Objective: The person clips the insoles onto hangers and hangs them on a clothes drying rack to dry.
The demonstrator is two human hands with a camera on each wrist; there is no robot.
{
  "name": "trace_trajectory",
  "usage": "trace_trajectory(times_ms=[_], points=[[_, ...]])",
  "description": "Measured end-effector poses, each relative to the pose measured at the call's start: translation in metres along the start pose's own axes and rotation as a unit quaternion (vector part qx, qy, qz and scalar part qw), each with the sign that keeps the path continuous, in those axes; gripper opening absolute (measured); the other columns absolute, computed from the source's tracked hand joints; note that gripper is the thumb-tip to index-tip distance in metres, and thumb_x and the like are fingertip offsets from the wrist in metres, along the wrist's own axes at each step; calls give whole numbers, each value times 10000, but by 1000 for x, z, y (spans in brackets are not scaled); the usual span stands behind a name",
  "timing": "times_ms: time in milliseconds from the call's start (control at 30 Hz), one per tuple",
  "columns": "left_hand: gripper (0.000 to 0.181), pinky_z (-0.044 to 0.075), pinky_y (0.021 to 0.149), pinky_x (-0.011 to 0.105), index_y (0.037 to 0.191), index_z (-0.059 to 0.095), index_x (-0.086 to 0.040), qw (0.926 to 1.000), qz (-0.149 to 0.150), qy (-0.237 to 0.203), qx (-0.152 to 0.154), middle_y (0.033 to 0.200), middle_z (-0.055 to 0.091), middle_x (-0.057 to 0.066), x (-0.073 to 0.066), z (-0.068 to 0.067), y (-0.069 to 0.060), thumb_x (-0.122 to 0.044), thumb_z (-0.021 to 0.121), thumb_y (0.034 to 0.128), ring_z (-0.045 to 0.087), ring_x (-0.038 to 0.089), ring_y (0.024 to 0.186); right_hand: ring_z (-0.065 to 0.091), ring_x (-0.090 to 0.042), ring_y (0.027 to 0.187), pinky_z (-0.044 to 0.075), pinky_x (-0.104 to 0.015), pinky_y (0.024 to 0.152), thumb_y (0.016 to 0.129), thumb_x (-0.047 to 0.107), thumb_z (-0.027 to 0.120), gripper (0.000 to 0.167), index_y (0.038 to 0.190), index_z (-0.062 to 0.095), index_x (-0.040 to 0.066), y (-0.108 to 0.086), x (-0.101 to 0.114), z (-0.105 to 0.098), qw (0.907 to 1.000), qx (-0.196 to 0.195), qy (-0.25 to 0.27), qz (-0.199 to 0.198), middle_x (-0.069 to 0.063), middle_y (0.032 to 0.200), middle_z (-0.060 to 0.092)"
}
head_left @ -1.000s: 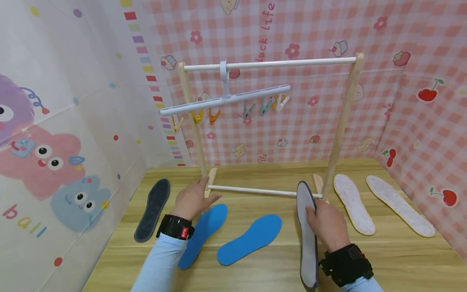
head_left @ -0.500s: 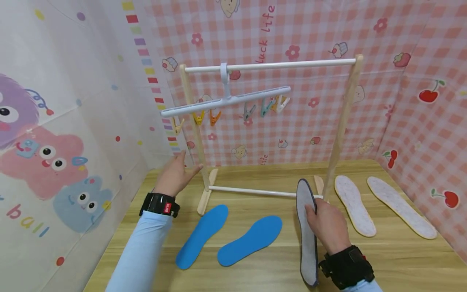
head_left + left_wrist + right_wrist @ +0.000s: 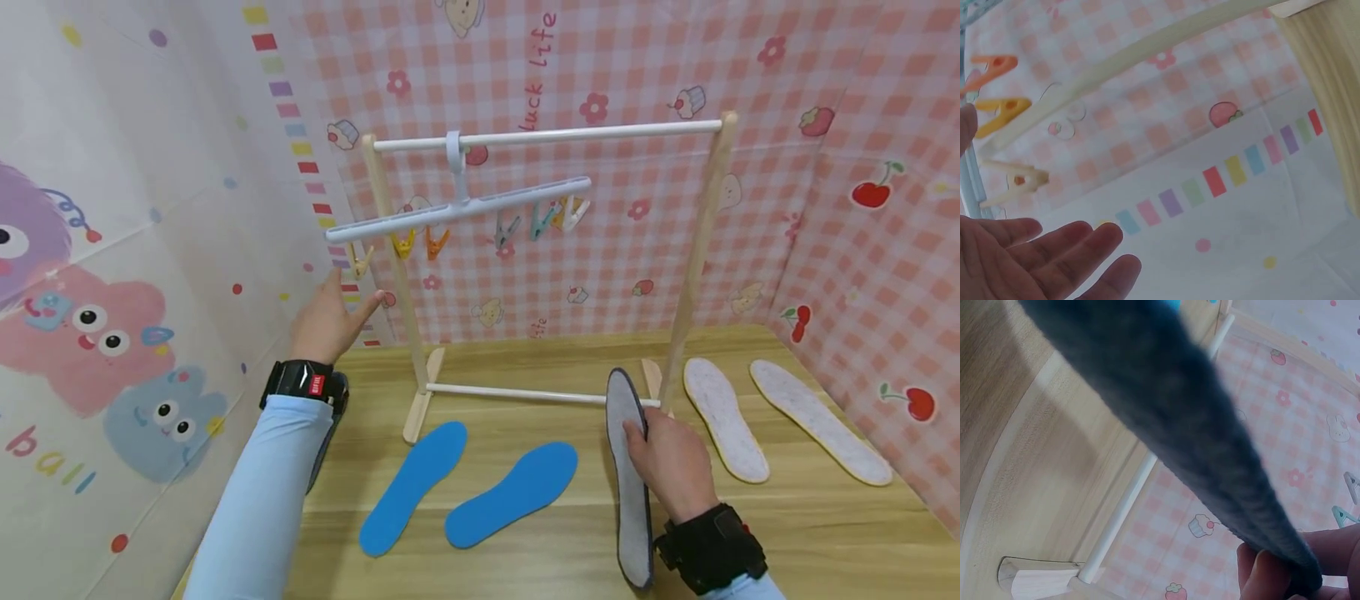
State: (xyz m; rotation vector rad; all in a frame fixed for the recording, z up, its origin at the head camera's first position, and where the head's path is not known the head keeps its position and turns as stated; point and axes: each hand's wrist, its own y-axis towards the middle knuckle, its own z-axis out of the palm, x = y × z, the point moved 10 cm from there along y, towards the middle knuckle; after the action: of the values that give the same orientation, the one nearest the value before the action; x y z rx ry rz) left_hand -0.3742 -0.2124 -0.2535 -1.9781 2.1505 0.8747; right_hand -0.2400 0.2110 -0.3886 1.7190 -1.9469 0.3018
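Note:
My left hand (image 3: 324, 323) is raised beside the left post, its fingers spread and holding nothing. Just above its fingertips hangs a cream clothespin (image 3: 361, 260), which also shows in the left wrist view (image 3: 1022, 181). This clip is at the left end of a pale blue hanger (image 3: 457, 207) with several coloured clips. My right hand (image 3: 672, 458) pinches a dark-edged grey insole (image 3: 630, 492) and keeps it tilted on edge above the table. In the right wrist view the insole's dark fuzzy side (image 3: 1166, 400) faces the camera, with thumb and fingers at its edge.
The hanger hooks over the white top bar (image 3: 585, 133) of a wooden rack (image 3: 697, 258). Two blue insoles (image 3: 412, 487) lie in front of it. Two whitish insoles (image 3: 726, 421) lie at the right. Another dark insole (image 3: 330, 429) is partly hidden under my left forearm.
My left hand has left the rack's left foot and risen leftward and up toward the cream clothespin. My right hand still holds the grey insole in nearly the same place.

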Motion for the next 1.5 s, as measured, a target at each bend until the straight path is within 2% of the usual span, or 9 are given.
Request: trace_trajectory(times_ms=[167, 300, 400, 567, 800, 933, 1067, 1333, 1500], points=[[951, 412, 954, 655, 1559, 164, 7, 9994, -51, -320, -134, 1482, 376, 326, -2, -19, 11, -645, 494, 949, 455, 526, 1270, 503, -227, 570, 359, -337, 498, 970, 196, 628, 283, 1013, 648, -83, -1, 0, 0, 10000, -25, 4, -33, -84, 665, 540], [926, 392, 972, 664, 1543, 236, -29, 9988, -27, -440, -193, 1482, 399, 294, -6, -30, 19, -672, 496, 930, 456, 506, 1282, 528, -232, 588, 378, -346, 501, 963, 187, 635, 298, 1054, 645, -97, -1, 1, -2, 9999, -83, -12, -83, -112, 707, 591], [908, 380, 982, 668, 1544, 243, -41, 9991, -93, -402, -107, 1493, 390, 285, -5, -33, 23, -659, 507, 933, 442, 504, 1294, 547, -236, 585, 389, -356, 501, 953, 178, 645, 281, 1034, 653, -91, -2, 1, -3, 9997, -179, -57, -157, -131, 718, 620], [925, 334, 1012, 682, 1573, 174, -43, 9989, -204, -387, 140, 1520, 337, 300, -1, -30, 29, -639, 503, 947, 385, 514, 1335, 553, -237, 576, 389, -359, 498, 948, 175, 648, 264, 1009, 659, -82, -2, 1, -2, 9996, -211, -67, -188, -135, 711, 628], [924, 366, 990, 678, 1546, 268, -49, 9978, -185, -543, 329, 1448, 438, 293, 1, -28, 39, -692, 483, 919, 477, 494, 1245, 535, -236, 556, 368, -349, 481, 948, 177, 646, 261, 988, 649, -81, -2, -2, -1, 9996, -185, -126, -157, -116, 671, 593], [903, 352, 993, 689, 1557, 272, -75, 9969, -165, -487, 591, 1459, 430, 292, 0, -21, 42, -686, 480, 926, 451, 510, 1276, 531, -237, 549, 364, -350, 478, 946, 180, 646, 254, 962, 645, -74, -1, -2, -2, 9996, -200, -155, -146, -108, 653, 578], [933, 339, 1004, 689, 1574, 234, -73, 9961, -155, -415, 764, 1511, 355, 296, -1, -13, 43, -706, 454, 924, 397, 522, 1325, 517, -232, 540, 353, -344, 477, 948, 185, 645, 256, 949, 643, -70, -2, -4, -2, 9997, -174, -159, -92, -90, 631, 556], [901, 357, 1000, 677, 1555, 284, -60, 9957, -170, -570, 703, 1497, 373, 301, -5, -9, 45, -683, 472, 932, 412, 517, 1308, 497, -227, 534, 341, -340, 480, 953, 193, 643, 264, 947, 635, -71, -2, -4, -4, 9997, -149, -185, -69, -76, 615, 521], [779, 396, 978, 654, 1505, 373, -26, 9971, -29, -554, 528, 1440, 447, 301, -11, -8, 45, -572, 527, 971, 470, 500, 1259, 490, -224, 527, 338, -339, 479, 950, 188, 644, 249, 923, 630, -59, -3, -4, -6, 9997, -157, -178, -56, -71, 605, 511]])
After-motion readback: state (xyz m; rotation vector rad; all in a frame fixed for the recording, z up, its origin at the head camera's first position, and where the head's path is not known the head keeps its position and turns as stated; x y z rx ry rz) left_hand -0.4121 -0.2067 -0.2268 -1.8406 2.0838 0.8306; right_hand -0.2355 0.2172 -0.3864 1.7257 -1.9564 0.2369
